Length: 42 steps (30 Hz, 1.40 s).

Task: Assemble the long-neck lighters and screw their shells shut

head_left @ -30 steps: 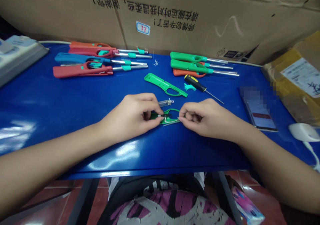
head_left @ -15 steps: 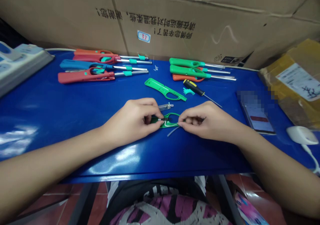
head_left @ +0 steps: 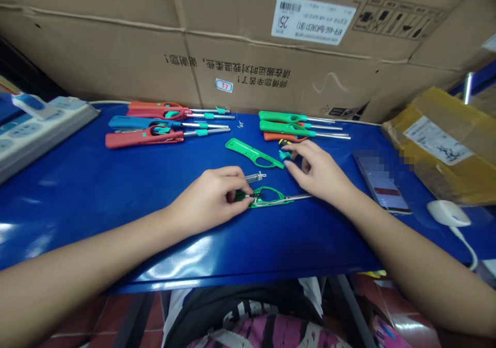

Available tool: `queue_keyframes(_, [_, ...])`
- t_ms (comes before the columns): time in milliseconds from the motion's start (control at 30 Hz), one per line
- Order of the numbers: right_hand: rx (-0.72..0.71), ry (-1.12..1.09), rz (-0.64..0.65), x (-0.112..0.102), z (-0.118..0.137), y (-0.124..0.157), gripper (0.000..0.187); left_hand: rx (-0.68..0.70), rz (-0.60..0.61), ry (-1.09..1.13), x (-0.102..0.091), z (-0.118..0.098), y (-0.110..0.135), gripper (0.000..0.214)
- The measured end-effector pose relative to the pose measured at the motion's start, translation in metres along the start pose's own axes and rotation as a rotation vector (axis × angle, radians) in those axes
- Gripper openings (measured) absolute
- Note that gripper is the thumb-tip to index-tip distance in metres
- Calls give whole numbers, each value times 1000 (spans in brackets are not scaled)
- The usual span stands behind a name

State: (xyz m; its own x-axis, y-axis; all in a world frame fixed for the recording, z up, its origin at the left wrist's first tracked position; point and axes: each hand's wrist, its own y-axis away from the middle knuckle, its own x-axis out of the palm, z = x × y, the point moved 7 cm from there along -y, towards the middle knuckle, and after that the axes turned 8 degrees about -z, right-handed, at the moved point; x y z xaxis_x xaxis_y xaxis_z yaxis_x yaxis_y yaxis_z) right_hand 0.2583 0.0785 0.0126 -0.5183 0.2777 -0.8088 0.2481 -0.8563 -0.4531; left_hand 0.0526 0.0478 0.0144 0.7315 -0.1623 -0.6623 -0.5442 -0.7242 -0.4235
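Observation:
My left hand (head_left: 211, 198) is closed on the handle end of an opened green lighter half (head_left: 267, 197) that lies on the blue table (head_left: 96, 183), its metal tube pointing right. My right hand (head_left: 315, 170) has reached back, and its fingertips pinch a small teal trigger part (head_left: 285, 155). A loose green lighter shell (head_left: 251, 153) lies just behind, and a small clear metal-tipped part (head_left: 256, 176) sits beside my left fingers. A black and yellow screwdriver (head_left: 282, 142) is mostly hidden by my right hand.
Red and blue long lighters (head_left: 155, 126) lie at the back left, green and orange ones (head_left: 294, 126) at the back middle. A power strip (head_left: 34, 126) is left, a phone (head_left: 382, 183), a white mouse (head_left: 444, 212) and a yellow parcel (head_left: 442, 146) right. Cardboard boxes (head_left: 251, 43) wall the back.
My right hand let go of the lighter half and moved back to the teal part. The metal tube now lies straight out to the right. The camera tilted upward.

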Motion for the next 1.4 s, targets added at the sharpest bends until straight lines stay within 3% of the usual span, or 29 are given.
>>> queue_keyframes(100, [-4, 158, 37, 0, -3, 0, 41, -5, 4, -1, 0, 1, 0, 6])
queue_keyframes(267, [1, 172, 137, 3, -2, 1, 24, -4, 3, -13, 0, 1, 0, 6])
queue_keyframes(433, [34, -17, 142, 6, -4, 0, 13, -8, 16, -15, 0, 0, -1, 7])
queue_keyframes(533, [163, -263, 105, 3, -7, 0, 19, -7, 15, -15, 0, -1, -1, 8])
queue_keyframes(700, [344, -665, 240, 11, 4, 6, 28, -15, 9, -1, 0, -1, 0, 8])
queue_keyframes(833, [416, -816, 300, 17, 13, 11, 26, -19, 15, 3, 1, 0, -1, 9])
queue_keyframes(1000, [390, -874, 330, 22, 19, 13, 33, -7, 11, 1, 1, -1, -1, 8])
queue_keyframes(1167, [375, -850, 370, 23, 25, 14, 24, 1, 15, -2, 0, -2, -1, 8])
queue_keyframes(1400, [203, -681, 412, 20, 36, 15, 18, 21, 11, -3, -1, -3, -1, 7])
